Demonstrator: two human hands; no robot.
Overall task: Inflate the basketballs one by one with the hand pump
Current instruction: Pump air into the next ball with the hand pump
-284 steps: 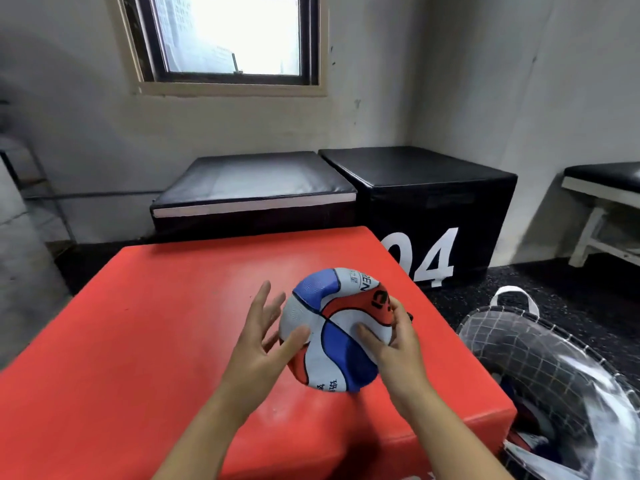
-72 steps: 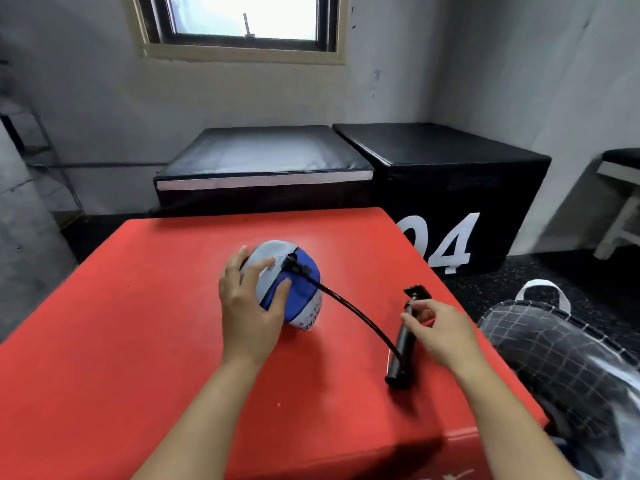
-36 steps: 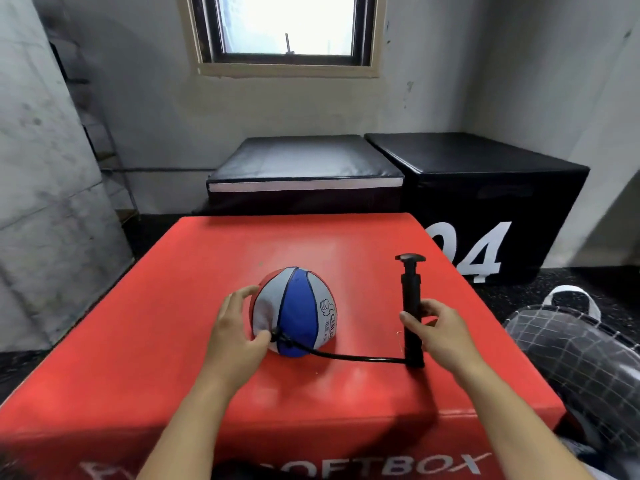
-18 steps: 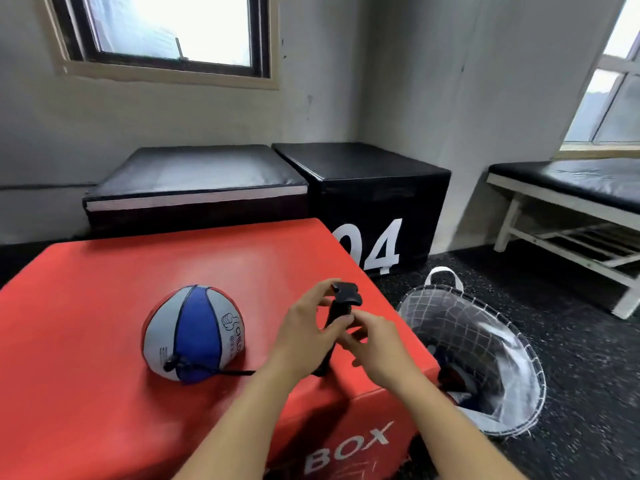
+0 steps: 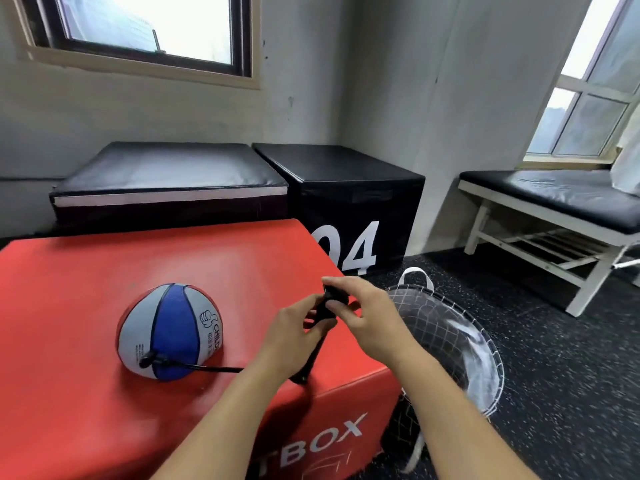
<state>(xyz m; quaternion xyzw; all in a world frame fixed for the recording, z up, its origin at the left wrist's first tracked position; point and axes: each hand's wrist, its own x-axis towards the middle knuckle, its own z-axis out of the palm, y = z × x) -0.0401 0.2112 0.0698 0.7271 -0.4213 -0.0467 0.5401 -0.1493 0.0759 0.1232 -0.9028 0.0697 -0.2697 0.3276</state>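
Single view on my feed: head camera, worn high, wide-angle, looking forward and down over red soft box [image 5: 104, 289] toward room corner. Lens close to both forearms, which enter from bottom edge; left hand [image 5: 294, 336] and right hand [image 5: 367, 318] sit near frame centre. Heading skewed right: black box marked 04 [image 5: 349, 209] centre, bench [image 5: 554, 209] and side window at right edge. Straight lines bow near borders. No second view, so no overlap.
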